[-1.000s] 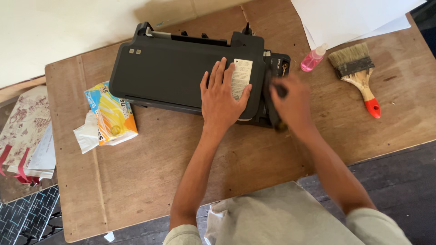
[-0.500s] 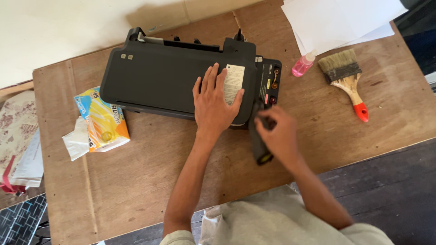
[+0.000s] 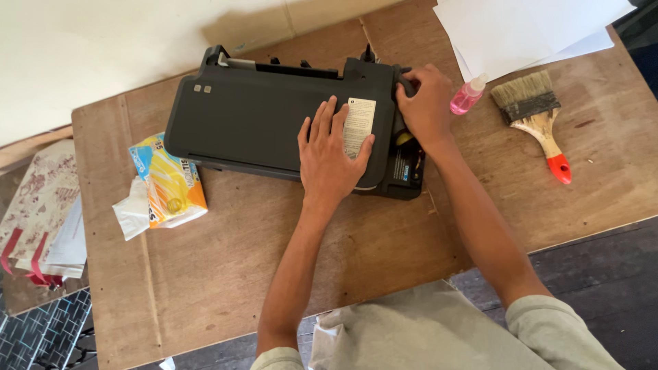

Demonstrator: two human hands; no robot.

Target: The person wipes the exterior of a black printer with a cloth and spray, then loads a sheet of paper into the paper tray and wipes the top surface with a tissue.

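step: steadying printer (image 3: 274, 123) | left hand (image 3: 332, 154) flat on lid, fingers spread | right hand (image 3: 425, 106) fingers curled on side compartment | next: a firm, careful pull

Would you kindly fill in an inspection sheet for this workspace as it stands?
Surface: brown plywood table, scuffed.
Job's things: black plastic printer, lid closed, white label on top.
Clutter: yellow-and-blue tissue pack; small pink bottle; red-tipped wooden paintbrush; white paper sheets.
Grippers: left hand flat on the lid; right hand at the printer's right end.
Cables: nothing seen.
Surroundings: cream wall; patterned cloth.
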